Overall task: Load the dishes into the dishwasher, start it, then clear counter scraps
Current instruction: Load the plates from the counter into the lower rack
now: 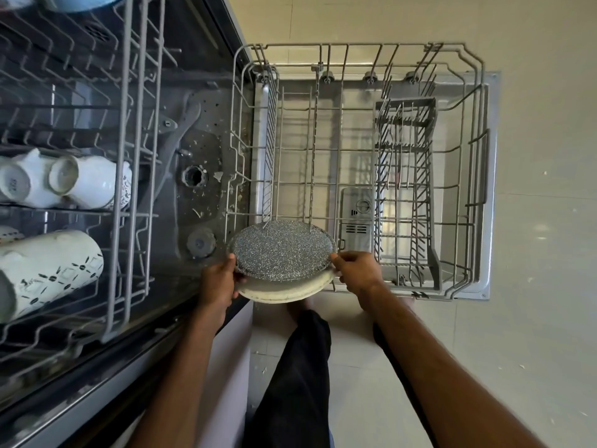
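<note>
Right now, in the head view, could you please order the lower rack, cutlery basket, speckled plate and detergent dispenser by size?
1. lower rack
2. cutlery basket
3. speckled plate
4. detergent dispenser, partly behind rack wires

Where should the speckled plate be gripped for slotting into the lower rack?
By its rim, from the two sides. The speckled plate lies flat on a cream plate, so only its edge is free, and tines of the lower rack cross its far edge. The left hand and right hand grip at opposite rims.
</note>
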`<control>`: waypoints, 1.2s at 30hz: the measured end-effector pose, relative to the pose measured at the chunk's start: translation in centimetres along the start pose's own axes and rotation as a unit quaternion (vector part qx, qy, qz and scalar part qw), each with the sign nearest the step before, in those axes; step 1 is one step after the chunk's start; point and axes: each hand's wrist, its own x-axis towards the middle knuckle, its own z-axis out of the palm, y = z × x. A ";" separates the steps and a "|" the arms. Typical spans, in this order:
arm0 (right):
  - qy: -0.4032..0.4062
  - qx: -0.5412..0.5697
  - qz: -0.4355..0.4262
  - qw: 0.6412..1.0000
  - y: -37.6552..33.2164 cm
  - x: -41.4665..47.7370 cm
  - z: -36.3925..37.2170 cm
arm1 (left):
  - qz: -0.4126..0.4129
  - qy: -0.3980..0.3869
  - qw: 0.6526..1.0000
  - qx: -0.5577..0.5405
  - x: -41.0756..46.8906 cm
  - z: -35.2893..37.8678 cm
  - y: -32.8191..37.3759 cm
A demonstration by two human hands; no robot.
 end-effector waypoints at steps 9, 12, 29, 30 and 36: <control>0.053 -0.111 -0.016 0.992 1.5 -1.0 0.3 | 0.028 0.058 0.988 0.141 0.0 -0.1 -1.3; 0.050 -0.118 0.000 0.992 2.0 -1.5 0.2 | 0.037 0.059 0.983 0.173 -1.2 0.1 -1.7; 0.033 -0.080 0.027 0.996 3.0 -2.0 0.9 | -0.020 0.043 0.998 -0.028 -2.8 0.6 -2.8; 0.033 -0.084 0.028 0.995 3.0 -2.1 1.0 | -0.022 0.041 0.999 -0.022 -2.7 0.6 -2.7; 0.034 -0.066 0.036 0.997 2.7 -2.7 0.9 | -0.021 0.054 0.998 0.002 -2.5 0.7 -2.2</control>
